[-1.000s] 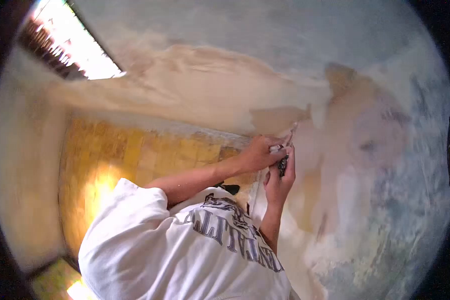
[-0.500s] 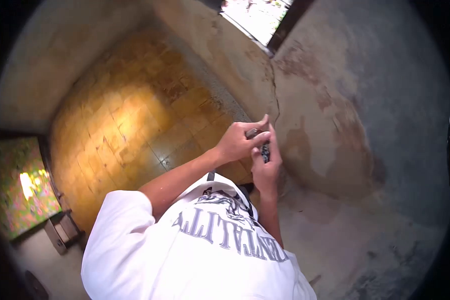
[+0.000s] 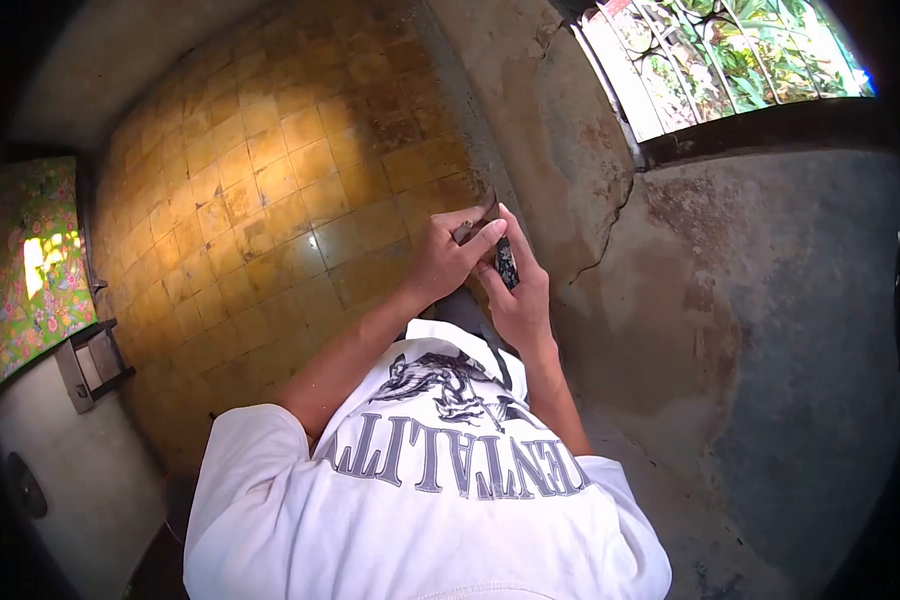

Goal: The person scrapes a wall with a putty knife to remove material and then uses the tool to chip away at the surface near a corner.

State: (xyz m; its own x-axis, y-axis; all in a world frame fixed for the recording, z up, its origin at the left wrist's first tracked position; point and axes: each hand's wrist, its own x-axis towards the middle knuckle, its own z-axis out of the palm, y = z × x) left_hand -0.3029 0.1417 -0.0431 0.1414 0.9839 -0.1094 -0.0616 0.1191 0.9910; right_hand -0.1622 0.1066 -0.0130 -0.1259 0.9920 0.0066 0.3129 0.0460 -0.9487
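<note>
My left hand (image 3: 444, 258) is closed around a small grey-brown stub (image 3: 462, 232), its end showing between thumb and fingers. Right beside it, my right hand (image 3: 523, 290) grips a dark object with a speckled black-and-white surface (image 3: 507, 262). Its thumb and fingers lie along both sides of that object. A thin brownish edge (image 3: 491, 206) pokes up between the fingertips of both hands. Whether these parts belong to one object is hidden by the fingers. Both hands are close together in front of my white shirt (image 3: 420, 540).
Yellow floor tiles (image 3: 270, 170) spread out on the left. A stained, cracked wall (image 3: 650, 290) rises on the right, below a barred window (image 3: 730, 60). At far left is a flowered cloth (image 3: 40, 300) beside a small wooden frame (image 3: 92, 365).
My view has swung so that more of the barred window shows. Both hands sit slightly further left and higher in view, still together on the same things.
</note>
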